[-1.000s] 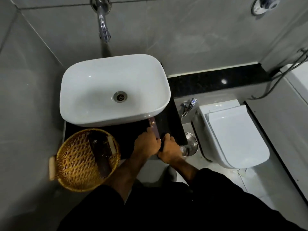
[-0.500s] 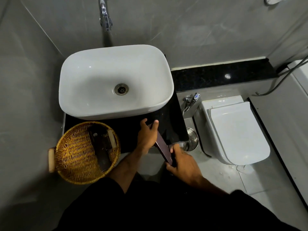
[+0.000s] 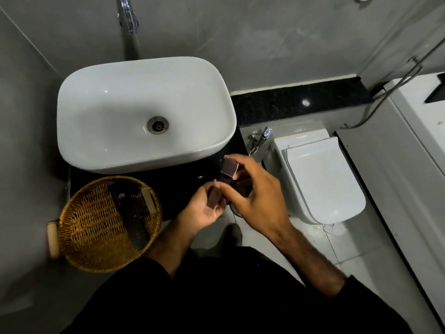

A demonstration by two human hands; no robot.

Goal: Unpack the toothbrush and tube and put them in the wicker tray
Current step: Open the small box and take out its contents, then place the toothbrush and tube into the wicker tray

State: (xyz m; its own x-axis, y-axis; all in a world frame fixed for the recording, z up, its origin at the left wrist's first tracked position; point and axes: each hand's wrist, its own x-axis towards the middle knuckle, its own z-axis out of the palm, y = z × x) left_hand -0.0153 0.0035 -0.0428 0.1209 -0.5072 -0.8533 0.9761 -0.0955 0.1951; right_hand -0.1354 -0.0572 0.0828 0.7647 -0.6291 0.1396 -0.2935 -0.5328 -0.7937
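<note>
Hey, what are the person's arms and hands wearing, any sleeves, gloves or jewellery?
Both hands, left hand and right hand, are bare: no gloves, and no rings or watch that I can see. The forearms are bare too. Black sleeves are pushed up toward the elbows, part of a plain black top with no visible markings.

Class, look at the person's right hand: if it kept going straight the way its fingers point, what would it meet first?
Probably the brown box the right hand is already opening, then the left hand; depth is unclear.

No legible text; only a small pale emblem, unreadable, on the dark packet (image 3: 131,213) in the wicker tray (image 3: 79,239)
</note>
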